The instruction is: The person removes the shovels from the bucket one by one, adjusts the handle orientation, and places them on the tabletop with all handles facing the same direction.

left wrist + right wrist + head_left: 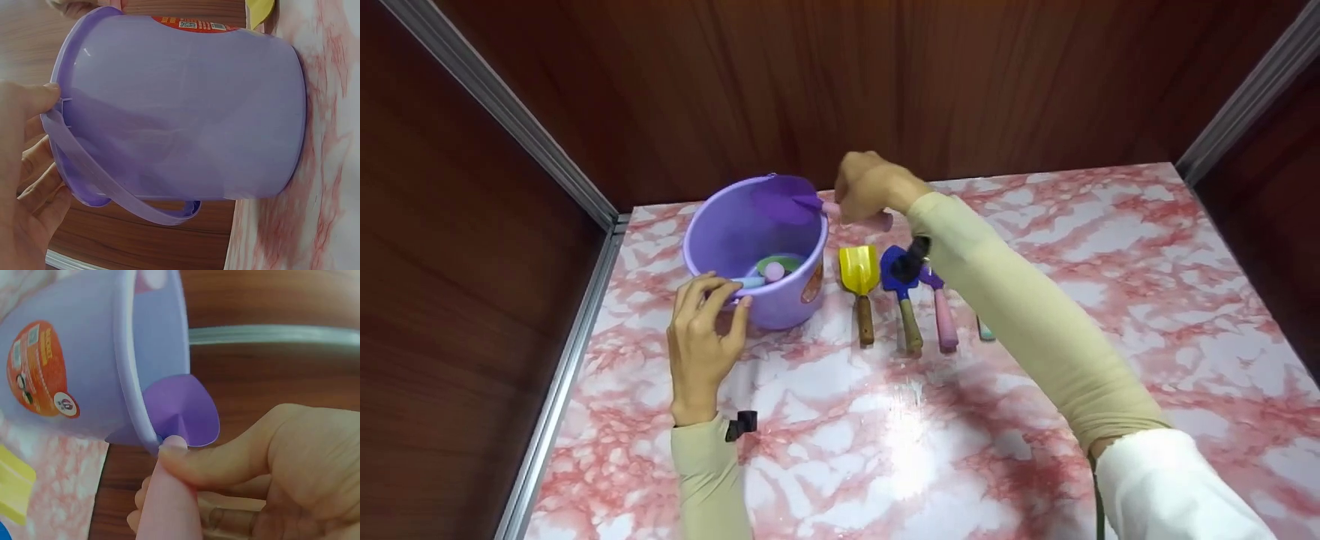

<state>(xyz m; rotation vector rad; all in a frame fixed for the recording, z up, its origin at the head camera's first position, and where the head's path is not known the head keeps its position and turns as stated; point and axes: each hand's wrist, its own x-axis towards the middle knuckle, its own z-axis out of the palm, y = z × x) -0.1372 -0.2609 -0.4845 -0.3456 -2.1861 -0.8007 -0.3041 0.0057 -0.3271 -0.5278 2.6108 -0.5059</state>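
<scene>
A light purple bucket (185, 112) stands upright at the back left of the table, its handle hanging on the near side. My left hand (703, 326) grips the bucket's near rim, thumb outside. In my right hand (877, 187), above the bucket's right rim, is a toy shovel with a pink handle (171, 506) and a purple blade (183, 410). The blade reaches over the rim into the bucket's mouth. Inside the bucket lie a light blue handle (750, 283), a pink handle end (774, 271) and something green (787, 262), partly hidden by the wall.
Right of the bucket lie a yellow shovel (859, 270), a blue shovel (911, 322) and a pink-handled purple tool (945, 319). A teal handle end (985, 330) shows beside my right sleeve, which hides the rest. Brown panels (997, 90) enclose the marbled table (825, 450).
</scene>
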